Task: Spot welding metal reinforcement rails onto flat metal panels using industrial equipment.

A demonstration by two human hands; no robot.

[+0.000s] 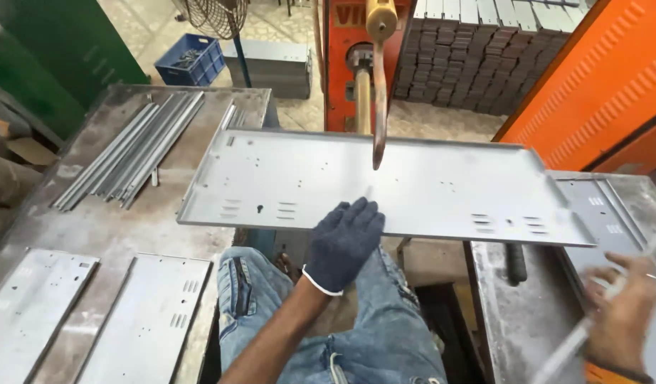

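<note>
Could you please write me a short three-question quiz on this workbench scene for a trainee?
1. True or false: the left hand, in a dark knitted glove, rests on the near edge of the large grey sheet-metal panel.
2. What does the bare right hand hold: (a) a thin grey metal strip, (b) a hammer, (c) a blue crate?
3. Where does the bundle of long grey metal rails lie?

Key: 1. True. 2. (a). 3. On the steel table to the left, beyond two flat grey punched plates.
</note>
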